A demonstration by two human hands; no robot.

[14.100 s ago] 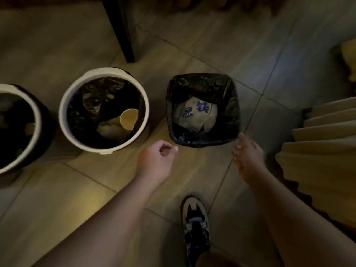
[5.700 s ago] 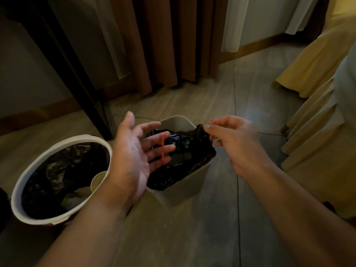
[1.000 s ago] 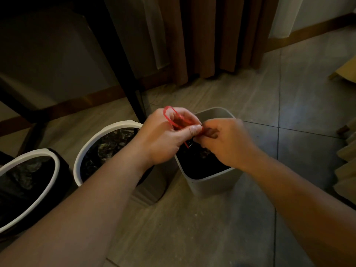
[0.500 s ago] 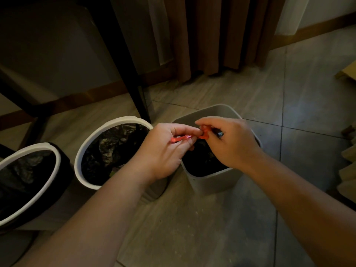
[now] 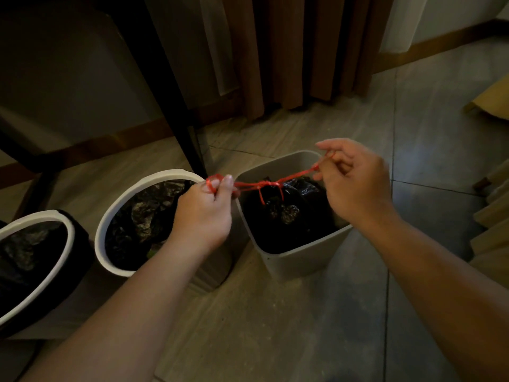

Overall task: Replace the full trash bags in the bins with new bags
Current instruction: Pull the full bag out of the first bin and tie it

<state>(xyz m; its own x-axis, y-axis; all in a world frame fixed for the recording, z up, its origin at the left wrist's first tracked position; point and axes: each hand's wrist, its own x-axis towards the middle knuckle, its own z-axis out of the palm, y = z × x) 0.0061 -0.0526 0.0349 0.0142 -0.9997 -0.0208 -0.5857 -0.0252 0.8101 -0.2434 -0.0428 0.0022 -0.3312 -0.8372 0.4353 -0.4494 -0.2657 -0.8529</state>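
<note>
Two hands show in the head view, and both hold one red string [image 5: 264, 184]. The left hand [image 5: 205, 213] is near the middle, a bit toward 9 o'clock. Its fingers are curled, and the string loops round a fingertip. The right hand [image 5: 355, 183] is toward 2 o'clock, and its thumb and finger pinch the other end. The arms reach in from 6 o'clock and are cut off by the picture's edge.

The string is thin and shiny. It is pulled in a line between the hands, with a knot in the middle and two short ends hanging down.

Under the knot is the black trash bag [image 5: 286, 213]. It is crinkly and shiny, bunched shut at the top, and sits inside the square bin [image 5: 292, 260]. That bin is pale and smooth with round corners, a bit toward 4 o'clock from the middle. What is in the bag is hidden, and its lower part is too dark to make out.

Just beside it, toward 9 o'clock, stands a round bin [image 5: 110, 224] with a thick white rim and a crumpled black liner. The left hand covers part of its rim. A second round bin [image 5: 66, 244] at 8 o'clock is cut off by the edge.

A thin black table leg [image 5: 170, 106] slants up toward 11 o'clock into the dark. Brown curtains [image 5: 289, 51] hang in long folds at 12 o'clock. The floor [image 5: 275, 326] is flat grey tile. At 3 o'clock some yellowish folded cloth [image 5: 493, 216] is cut off; I cannot tell what it is.
</note>
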